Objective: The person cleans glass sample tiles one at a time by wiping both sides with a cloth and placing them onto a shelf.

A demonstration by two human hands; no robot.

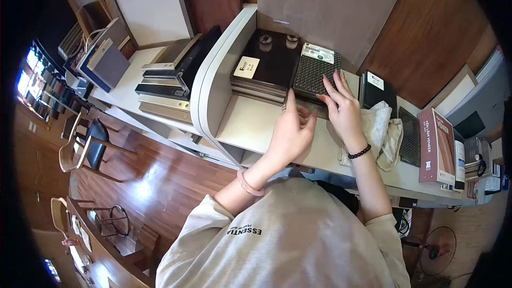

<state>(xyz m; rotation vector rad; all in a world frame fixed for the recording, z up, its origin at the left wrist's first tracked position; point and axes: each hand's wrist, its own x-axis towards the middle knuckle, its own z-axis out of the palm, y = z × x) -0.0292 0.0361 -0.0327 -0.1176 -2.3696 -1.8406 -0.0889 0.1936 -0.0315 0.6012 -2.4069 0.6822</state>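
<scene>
Your cream T-shirt is filling the foreground at six o'clock, its ESSENTIALS-style lettering partly showing, as both your hands are reaching over a pale shelf toward twelve o'clock. Your right hand, wearing dark beads at the wrist, is opening wide, its fingers spreading and tips resting on the patterned dark panel, which is lying at twelve o'clock with a white label at its far end. Your left hand, a pink bangle circling its wrist, is holding its index finger straight at the panel's near left corner, the other fingers bending loosely; whether they are pinching anything, you cannot tell. Just left of the panel, a stack of glossy dark boards is bearing a cream label near its front left corner. Pale cloths are bunching at one o'clock, while a reddish VENEER binder is standing at two. Metal-edged samples are piling up at eleven o'clock, beyond the curved shelf divider. Farther off, a dark-seated chair is standing at ten o'clock and a fan at three.
</scene>
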